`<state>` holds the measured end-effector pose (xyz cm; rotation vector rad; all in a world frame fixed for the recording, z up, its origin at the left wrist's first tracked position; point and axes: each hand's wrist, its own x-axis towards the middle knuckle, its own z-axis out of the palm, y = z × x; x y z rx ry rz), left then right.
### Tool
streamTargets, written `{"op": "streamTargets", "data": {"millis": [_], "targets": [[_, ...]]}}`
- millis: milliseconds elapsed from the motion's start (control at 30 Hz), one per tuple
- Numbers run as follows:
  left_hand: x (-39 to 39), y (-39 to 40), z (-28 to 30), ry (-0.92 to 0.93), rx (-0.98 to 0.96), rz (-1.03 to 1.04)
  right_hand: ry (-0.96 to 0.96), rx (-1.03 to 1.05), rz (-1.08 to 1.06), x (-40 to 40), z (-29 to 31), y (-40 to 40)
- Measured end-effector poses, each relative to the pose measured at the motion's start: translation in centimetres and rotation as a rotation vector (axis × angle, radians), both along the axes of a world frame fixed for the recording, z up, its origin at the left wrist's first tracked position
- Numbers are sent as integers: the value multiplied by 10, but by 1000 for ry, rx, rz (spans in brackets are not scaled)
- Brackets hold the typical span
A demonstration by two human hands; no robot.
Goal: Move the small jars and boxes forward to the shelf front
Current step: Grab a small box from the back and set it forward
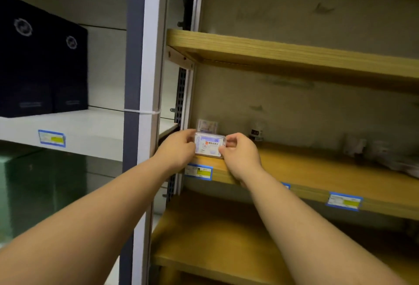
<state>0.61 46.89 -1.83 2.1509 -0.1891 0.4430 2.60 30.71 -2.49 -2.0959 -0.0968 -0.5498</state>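
Observation:
A small white and lilac box (208,145) stands near the front left corner of the wooden shelf (317,171). My left hand (179,148) grips its left end and my right hand (240,151) pinches its right end. Behind it, against the back wall, stands a second similar box (207,125). A small jar with a dark label (257,131) sits further right at the back of the same shelf.
Blurred pale packages (381,153) lie on the right of the shelf. Blue-framed price tags (199,171) hang on the shelf front. A grey upright post (145,80) divides this unit from a white shelf (90,130) with dark boxes (40,65).

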Motion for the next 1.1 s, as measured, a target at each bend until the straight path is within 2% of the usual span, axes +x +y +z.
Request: {"op": "streamTargets", "data": {"millis": [100,367,567,733,833,967,1100], "targets": [[3,-1,1,24,-13,10,0,-64,5,-1,3,-3],[8,-8,0,48,54,125,15,-71,36,3,0,-4],[49,-9,18,85,76,205,144,135,166,30,16,-9],[112,-21,31,108,4,295,280,102,115,83,38,0],[145,-24,25,87,10,339,258,62,45,113,37,4],[163,-24,12,77,51,363,233,-11,72,136,17,3],[163,-20,12,93,55,284,227,-53,114,147,8,5]]}}
